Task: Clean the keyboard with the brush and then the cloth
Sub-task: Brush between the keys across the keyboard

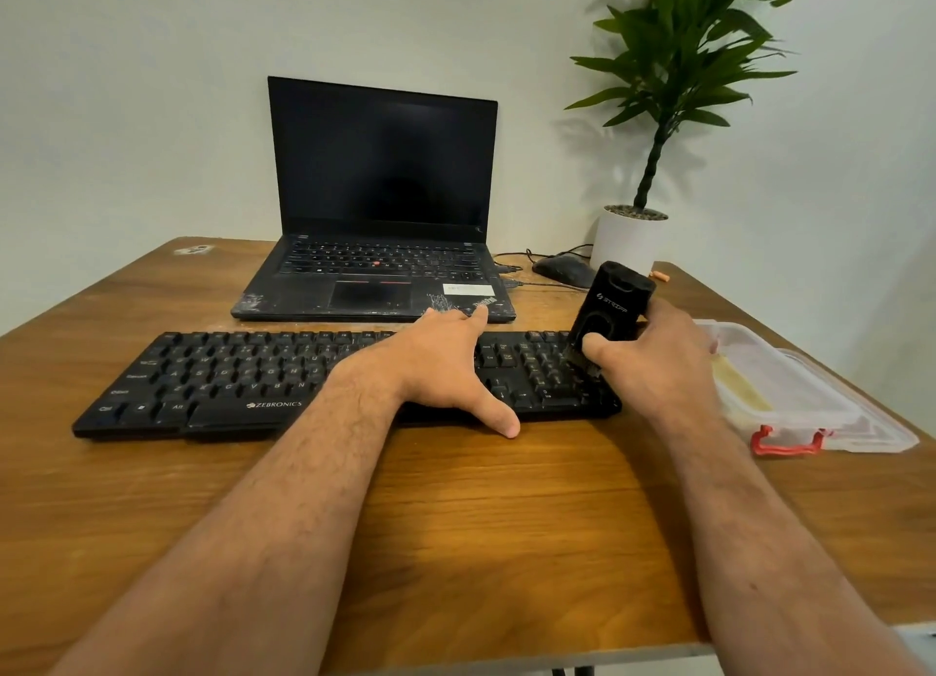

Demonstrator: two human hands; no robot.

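At the keyboard's [253, 381] right end, on the table [456, 523], our right hand [653, 356] grips the black brush [610, 308], bristles on the number pad, while our left hand [445, 366] lies flat, fingers spread, steadying the board. Pressing too hard could pop a keycap or skid the keyboard; we judge the cloth sits in the plastic box [790, 386] alongside.

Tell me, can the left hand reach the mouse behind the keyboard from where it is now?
Probably not easily. The left hand lies flat on the keyboard, and the right hand holding the brush stands between it and the mouse.
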